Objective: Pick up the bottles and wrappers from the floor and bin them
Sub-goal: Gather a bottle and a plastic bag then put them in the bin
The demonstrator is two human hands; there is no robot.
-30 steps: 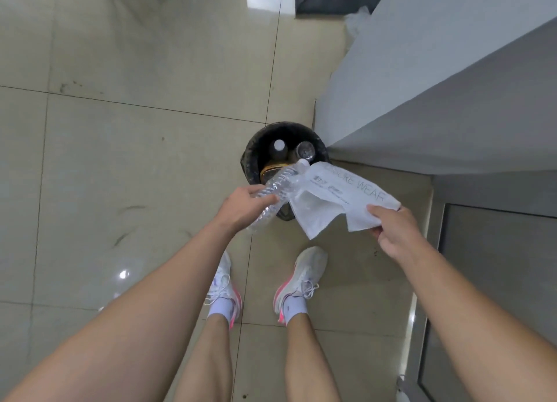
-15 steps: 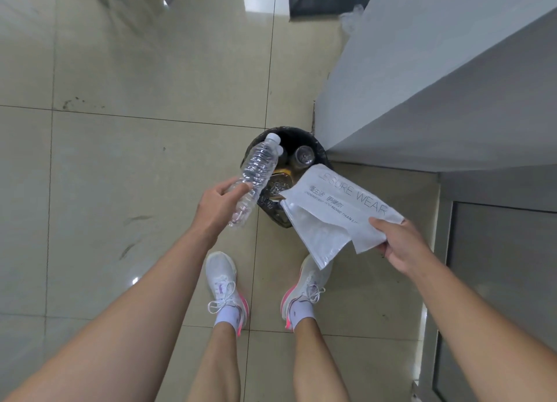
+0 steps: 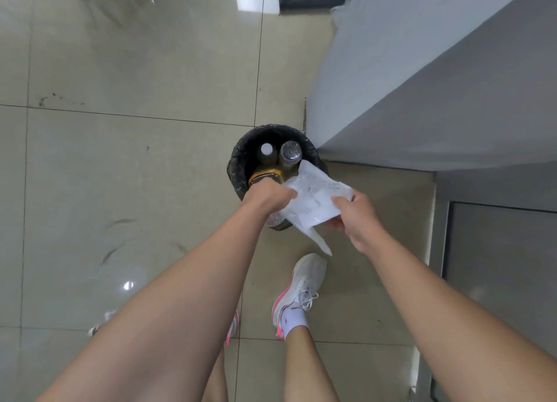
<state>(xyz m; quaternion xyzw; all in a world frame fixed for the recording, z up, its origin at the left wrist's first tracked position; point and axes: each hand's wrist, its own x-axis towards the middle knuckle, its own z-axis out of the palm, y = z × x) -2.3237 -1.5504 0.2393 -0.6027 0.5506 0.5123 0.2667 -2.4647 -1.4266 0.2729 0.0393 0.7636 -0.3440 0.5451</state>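
Wrapper [image 3: 313, 196] hangs over the bin [image 3: 238, 166], pinched in my right hand [image 3: 358, 217], while my left hand [image 3: 266, 198] grips a bottle [image 3: 275, 217] at the rim; I judge both must drop in next.

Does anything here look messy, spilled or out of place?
Nothing spilled. The small black-lined bin looks nearly full, with bottles standing up to its rim. The white wrapper, held by both hands, hangs half outside it. Dark scuff marks streak the floor tiles.
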